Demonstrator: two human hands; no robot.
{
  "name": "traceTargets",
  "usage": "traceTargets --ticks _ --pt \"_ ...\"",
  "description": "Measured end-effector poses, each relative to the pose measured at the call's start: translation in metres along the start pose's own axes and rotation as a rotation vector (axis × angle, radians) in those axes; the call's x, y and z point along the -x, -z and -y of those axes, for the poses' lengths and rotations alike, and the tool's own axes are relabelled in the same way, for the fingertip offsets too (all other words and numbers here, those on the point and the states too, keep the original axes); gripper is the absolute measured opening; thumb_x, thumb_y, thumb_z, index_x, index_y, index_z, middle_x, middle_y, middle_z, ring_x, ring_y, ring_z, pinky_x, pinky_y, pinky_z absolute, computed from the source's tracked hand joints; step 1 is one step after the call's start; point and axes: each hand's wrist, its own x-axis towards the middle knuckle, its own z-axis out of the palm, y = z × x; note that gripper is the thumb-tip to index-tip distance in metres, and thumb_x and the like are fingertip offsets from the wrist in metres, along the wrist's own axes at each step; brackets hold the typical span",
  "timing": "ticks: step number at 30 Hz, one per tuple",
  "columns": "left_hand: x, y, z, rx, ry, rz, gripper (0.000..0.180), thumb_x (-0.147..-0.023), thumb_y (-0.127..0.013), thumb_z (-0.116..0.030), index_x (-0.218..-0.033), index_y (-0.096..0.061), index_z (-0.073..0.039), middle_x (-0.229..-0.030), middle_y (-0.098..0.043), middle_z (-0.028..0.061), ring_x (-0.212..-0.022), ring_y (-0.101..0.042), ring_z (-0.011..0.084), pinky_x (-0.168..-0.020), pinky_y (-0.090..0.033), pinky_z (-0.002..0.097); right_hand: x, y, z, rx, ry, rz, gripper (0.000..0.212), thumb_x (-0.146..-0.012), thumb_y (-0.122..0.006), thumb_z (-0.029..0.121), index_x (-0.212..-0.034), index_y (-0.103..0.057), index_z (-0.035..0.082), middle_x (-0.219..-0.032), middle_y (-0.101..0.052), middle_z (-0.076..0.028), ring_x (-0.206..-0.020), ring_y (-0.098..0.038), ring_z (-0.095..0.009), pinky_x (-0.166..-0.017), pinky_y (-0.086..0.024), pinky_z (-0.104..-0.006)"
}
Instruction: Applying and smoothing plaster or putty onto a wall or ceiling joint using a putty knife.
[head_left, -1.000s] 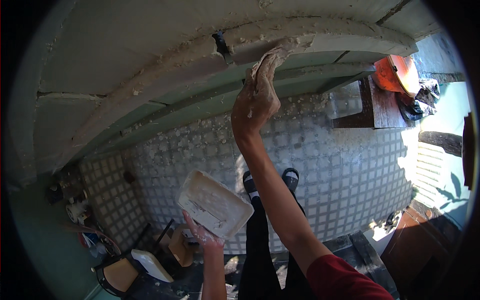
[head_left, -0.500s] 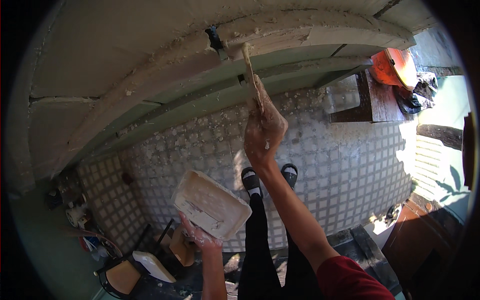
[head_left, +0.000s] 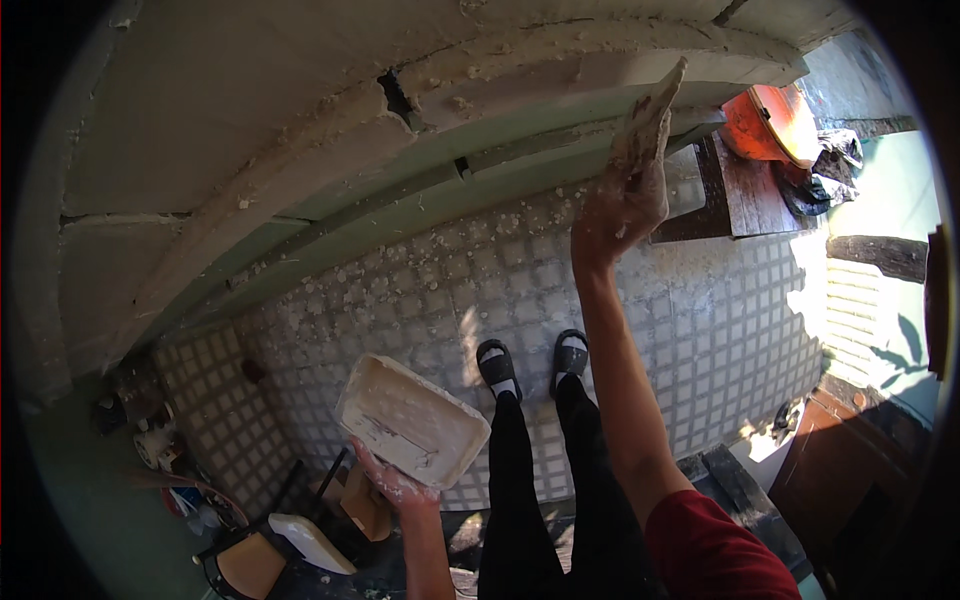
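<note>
The flat, plaster-caked putty blade point(head_left: 655, 105) stands nearly upright in our right hand point(head_left: 622, 205), its upper end laid against the pale plastered ledge point(head_left: 560, 65) of the wall above the green-painted band point(head_left: 400, 200). Our right hand is closed tightly around the lower end of the blade, fingers wrapped and smeared with white plaster, the arm stretched far up from the red sleeve point(head_left: 720, 545).

Our left hand point(head_left: 395, 485) grips the near edge of one shallow rectangular white tray point(head_left: 410, 420), fingers curled under it and thumb over the rim. We see only a thin smeared coat of white plaster inside the tray, with a few scraped streaks; how much loose material remains we cannot tell. The tray hangs well below and to the left of the blade, just left of our two black-trousered legs.

We count two black-and-white slippers point(head_left: 498, 365) on the grey grid-patterned floor point(head_left: 720, 320), which is speckled with white droppings near the wall. One dark crack point(head_left: 398, 98) gapes in the plaster ledge. To the right, one orange rounded container point(head_left: 765, 120) sits on a dark wooden bench point(head_left: 745, 185); what it contains is hidden. At lower left one small stool with a pale slab point(head_left: 305, 540) on it stands apart.
</note>
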Motion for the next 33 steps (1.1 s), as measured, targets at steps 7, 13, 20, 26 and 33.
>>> traceTargets --ticks 7,13,20,26,33 --pt "0.002 0.015 0.005 0.019 -0.019 -0.002 0.071 -0.091 -0.044 -0.055 -0.147 -0.025 -0.015 -0.15 -0.027 0.0082 -0.134 -0.031 0.0311 -0.109 -0.028 0.0479 0.005 -0.069 -0.009 0.193 0.22 -0.072 0.043 -0.086 -0.048 -0.005 -0.129 -0.05 -0.005 -0.131 -0.049 -0.023 -0.122 -0.05 -0.032 -0.099 -0.043 -0.0329" --pt "0.004 0.02 0.0 0.049 0.013 -0.022 0.068 -0.092 -0.043 -0.054 -0.145 -0.027 -0.014 -0.148 -0.028 0.008 -0.133 -0.032 0.0297 -0.109 -0.028 0.0454 0.019 -0.062 0.005 0.123 0.221 0.02 0.044 -0.082 -0.047 -0.009 -0.125 -0.053 -0.006 -0.13 -0.05 -0.023 -0.122 -0.05 -0.029 -0.098 -0.043 -0.0327" --pt "0.008 0.014 0.003 0.02 -0.016 0.022 0.068 -0.092 -0.044 -0.053 -0.145 -0.027 -0.014 -0.148 -0.028 0.0081 -0.133 -0.032 0.0295 -0.109 -0.027 0.0452 0.06 -0.046 0.039 -0.028 0.167 0.364 0.044 -0.075 -0.048 -0.014 -0.115 -0.061 -0.005 -0.119 -0.059 -0.022 -0.115 -0.056 -0.031 -0.092 -0.048 -0.0327" --pt "0.018 -0.004 0.001 0.026 -0.002 0.022 0.069 -0.092 -0.045 -0.054 -0.145 -0.027 -0.013 -0.148 -0.029 0.0083 -0.132 -0.032 0.0295 -0.109 -0.028 0.0444 0.036 0.018 0.018 -0.069 0.104 0.386 0.05 -0.072 -0.046 -0.016 -0.117 -0.061 -0.002 -0.114 -0.063 -0.022 -0.108 -0.062 -0.029 -0.091 -0.048 -0.034" --pt "0.019 0.007 0.002 0.044 -0.027 0.04 0.068 -0.092 -0.046 -0.052 -0.145 -0.028 -0.012 -0.146 -0.031 0.0081 -0.131 -0.034 0.0289 -0.108 -0.028 0.0439 -0.022 0.029 -0.019 -0.023 -0.017 0.132 0.04 -0.076 -0.048 -0.008 -0.112 -0.064 -0.002 -0.1 -0.07 -0.014 -0.093 -0.064 -0.015 -0.085 -0.047 -0.0276"
